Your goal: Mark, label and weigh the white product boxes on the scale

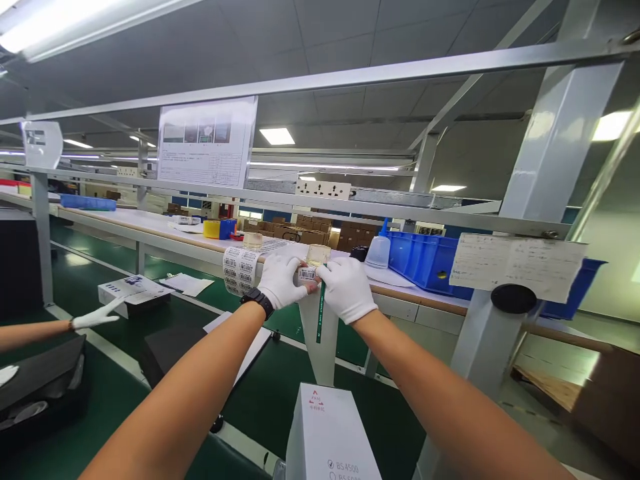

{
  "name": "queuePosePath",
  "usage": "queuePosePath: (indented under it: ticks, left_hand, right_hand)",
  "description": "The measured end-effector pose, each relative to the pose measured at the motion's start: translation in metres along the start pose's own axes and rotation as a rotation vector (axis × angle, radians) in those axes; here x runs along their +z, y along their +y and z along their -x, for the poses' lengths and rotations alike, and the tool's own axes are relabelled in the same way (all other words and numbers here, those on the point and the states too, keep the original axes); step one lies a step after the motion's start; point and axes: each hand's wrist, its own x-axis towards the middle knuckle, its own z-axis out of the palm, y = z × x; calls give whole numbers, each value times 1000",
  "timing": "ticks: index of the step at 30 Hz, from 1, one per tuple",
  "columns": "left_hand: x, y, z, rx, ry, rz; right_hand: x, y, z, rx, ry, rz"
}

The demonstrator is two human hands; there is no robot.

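Observation:
My left hand (283, 280), in a white glove with bare fingertips and a dark watch at the wrist, is closed on a small barcode label (307, 274) at the shelf's front edge. From the other side, my gloved right hand (347, 288) pinches at the label's right edge. A thin dark green strip (321, 313) with pale print hangs straight down below the right fingertips; I cannot tell whether they grip it. Just behind the hands, a roll of clear tape (318, 254) sits on the shelf. A sheet of barcode labels (240, 270) droops over the edge to the left.
In front stands a white box (333, 433) on the green bench. A blue bin (425, 260) and a squeeze bottle (379, 251) are on the shelf at right. A metal post (530, 167) rises there. Another person's gloved hand (97, 317) reaches toward a white carton (134, 293) at left.

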Motion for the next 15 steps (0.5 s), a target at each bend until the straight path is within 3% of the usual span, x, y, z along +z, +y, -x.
queuePosePath:
  ticks: [4, 6, 8, 11, 13, 15]
  left_hand:
    - [-6, 2, 1, 4, -46, -10]
    - [-11, 1, -2, 14, -84, -12]
    - [-17, -1, -6, 17, -128, -15]
    - [-24, -2, -2, 44, -122, -5]
    - [-25, 6, 24, 60, -36, 43]
    - [-25, 25, 76, 56, 48, 134]
  right_hand:
    - [-6, -16, 20, -66, 141, -110]
    - [-13, -33, 46, 23, 183, -293]
    - [-22, -52, 84, 240, 196, -536]
    - [-36, -74, 151, 705, 142, -803]
    - [-45, -80, 194, 1009, 58, -887]
    - [-54, -79, 227, 1231, -10, -932]
